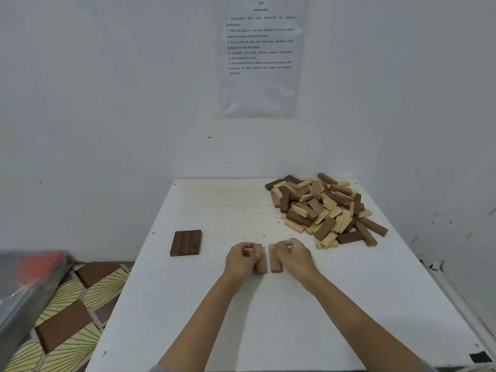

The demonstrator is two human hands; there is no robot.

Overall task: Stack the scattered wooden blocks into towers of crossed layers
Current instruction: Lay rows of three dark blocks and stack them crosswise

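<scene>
At bench (268,323) centre: two blocks lie lengthwise, side by side, with a narrow gap between them.
Left hand (241,260): fingers curled round the left block (261,260), grasping its long sides.
Right hand (291,255): likewise grasping the right block (275,264).
Pile (322,208): loose blocks heaped at the far right corner.
Dark row (186,242): three blocks flush together, near the left edge.
Handling, judged: light, rigid, smooth wood that is likely to slide; best pinched across the long sides near the middle.

1. Light was flat, cool, rather dim; only faint soft shadows lay beside the left hand (240,257) and right hand (291,255).
2. Table (188,318) edges bowed from wide-angle distortion.
3. Grey object (24,285) at left was blurred.
</scene>
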